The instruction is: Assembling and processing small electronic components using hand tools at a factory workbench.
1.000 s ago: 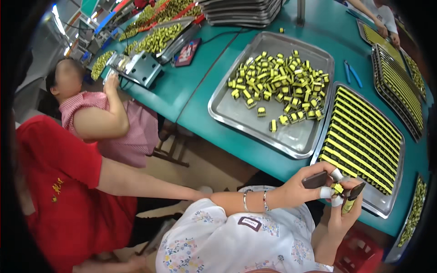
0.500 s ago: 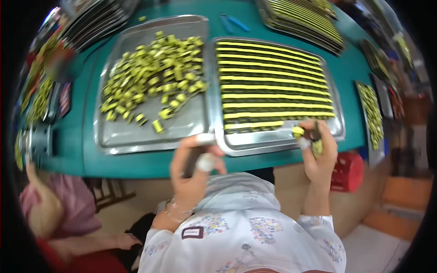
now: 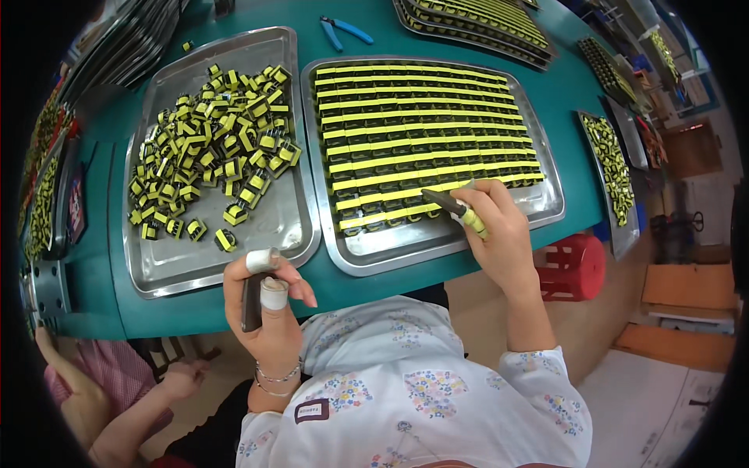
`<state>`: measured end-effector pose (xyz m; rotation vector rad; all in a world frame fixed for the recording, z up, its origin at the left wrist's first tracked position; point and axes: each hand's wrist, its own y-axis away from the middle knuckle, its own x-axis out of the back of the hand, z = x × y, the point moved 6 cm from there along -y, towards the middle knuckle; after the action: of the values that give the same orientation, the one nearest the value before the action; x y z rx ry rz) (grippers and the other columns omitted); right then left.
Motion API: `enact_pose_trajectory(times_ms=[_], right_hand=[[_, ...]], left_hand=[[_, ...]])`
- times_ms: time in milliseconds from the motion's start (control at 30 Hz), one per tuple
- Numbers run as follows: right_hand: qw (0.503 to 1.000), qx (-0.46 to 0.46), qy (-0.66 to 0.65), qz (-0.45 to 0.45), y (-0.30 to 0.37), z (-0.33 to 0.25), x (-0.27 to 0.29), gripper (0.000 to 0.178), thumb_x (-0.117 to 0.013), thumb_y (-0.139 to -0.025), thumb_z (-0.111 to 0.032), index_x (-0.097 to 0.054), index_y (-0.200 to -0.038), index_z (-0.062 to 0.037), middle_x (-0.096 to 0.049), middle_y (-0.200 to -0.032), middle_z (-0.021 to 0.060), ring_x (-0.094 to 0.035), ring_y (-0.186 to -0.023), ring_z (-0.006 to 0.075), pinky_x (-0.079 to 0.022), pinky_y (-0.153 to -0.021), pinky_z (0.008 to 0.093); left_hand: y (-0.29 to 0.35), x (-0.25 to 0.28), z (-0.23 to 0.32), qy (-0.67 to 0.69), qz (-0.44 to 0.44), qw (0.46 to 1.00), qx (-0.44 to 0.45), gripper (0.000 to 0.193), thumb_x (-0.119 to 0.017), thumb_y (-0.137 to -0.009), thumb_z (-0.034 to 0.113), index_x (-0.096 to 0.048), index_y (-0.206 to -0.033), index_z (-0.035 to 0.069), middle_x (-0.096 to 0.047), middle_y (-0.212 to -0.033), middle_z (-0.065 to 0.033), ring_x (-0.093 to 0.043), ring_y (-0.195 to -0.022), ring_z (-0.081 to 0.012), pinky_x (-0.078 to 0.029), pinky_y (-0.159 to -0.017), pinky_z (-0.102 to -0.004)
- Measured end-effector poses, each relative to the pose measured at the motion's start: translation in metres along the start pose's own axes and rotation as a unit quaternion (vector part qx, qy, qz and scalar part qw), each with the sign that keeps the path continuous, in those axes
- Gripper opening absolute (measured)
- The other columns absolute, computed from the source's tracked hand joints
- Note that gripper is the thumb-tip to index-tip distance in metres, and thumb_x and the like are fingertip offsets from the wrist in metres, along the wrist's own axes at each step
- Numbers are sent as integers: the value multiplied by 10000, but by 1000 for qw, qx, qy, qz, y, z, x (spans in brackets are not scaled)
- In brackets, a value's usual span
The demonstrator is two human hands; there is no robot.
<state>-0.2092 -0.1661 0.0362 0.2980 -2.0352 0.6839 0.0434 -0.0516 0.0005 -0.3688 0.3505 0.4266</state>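
My left hand [image 3: 269,300], with white tape on its thumb and a finger, is closed around a dark flat bar [image 3: 250,303] just off the table's front edge. My right hand [image 3: 499,230] grips a dark-tipped tool [image 3: 443,200] wrapped in yellow near my fingers. Its tip is over the front rows of small black-and-yellow transformers [image 3: 425,125], which stand in straight lines on the right metal tray [image 3: 374,257]. Whether the tip touches them I cannot tell. Loose transformers [image 3: 226,140] lie heaped on the left metal tray [image 3: 265,226], several scattered toward its front.
Blue-handled cutters [image 3: 343,33] lie behind the trays on the green table [image 3: 105,234]. Stacked trays [image 3: 476,35] of transformers stand at the back, with dark stacked trays [image 3: 129,47] at back left. A red stool [image 3: 573,267] is below right. Another person's arm [image 3: 148,409] shows lower left.
My right hand has come in from beside the front row's right end to over the front rows. A transformer seen at its fingertips before no longer shows there. The view has shifted.
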Motion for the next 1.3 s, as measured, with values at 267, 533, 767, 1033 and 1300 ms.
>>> enact_pose_trajectory(times_ms=[267,533,767,1033,1300], right_hand=[[999,-17,-20,21,3,8,-2,319,-692,-736,80,-659,-1029,-41,-622,-1002,106,-653,-856,311,-532,-711,392],[997,-30,-26,68,11,9,10,327,-706,-725,38,-621,-1036,-16,-589,-1049,149,-622,-892,329,-503,-782,351],[909,-77,-400,92,24,-8,-5,442,-712,-877,-408,-540,-912,-2,-524,-852,71,-500,-732,144,-399,-655,263],[891,104,-439,-55,21,-95,-42,431,-783,-779,-441,-637,-824,-38,-590,-723,102,-561,-625,247,-422,-566,325],[870,109,-464,-130,34,-90,-76,367,-794,-735,-331,-625,-830,-19,-605,-746,102,-561,-629,236,-422,-562,318]], left_hand=[[-3,10,-1,-10,33,999,2,289,-596,-987,207,-521,-1156,-15,-579,-904,-102,-514,-689,-112,-491,-527,-266],[-13,53,20,-44,131,989,-58,307,-518,-1015,169,-522,-1255,-23,-542,-928,-69,-488,-782,-130,-446,-625,-289],[-27,85,65,-415,203,875,-143,194,-590,-923,-3,-634,-1112,-9,-601,-858,-32,-572,-760,-120,-470,-689,-236],[-46,37,50,-661,-14,743,-100,371,-764,-693,72,-640,-1041,89,-638,-947,-92,-649,-806,-309,-535,-678,-386],[-42,45,37,-695,-22,714,-78,338,-732,-706,13,-625,-1014,103,-612,-987,-57,-648,-863,-291,-535,-707,-398]])
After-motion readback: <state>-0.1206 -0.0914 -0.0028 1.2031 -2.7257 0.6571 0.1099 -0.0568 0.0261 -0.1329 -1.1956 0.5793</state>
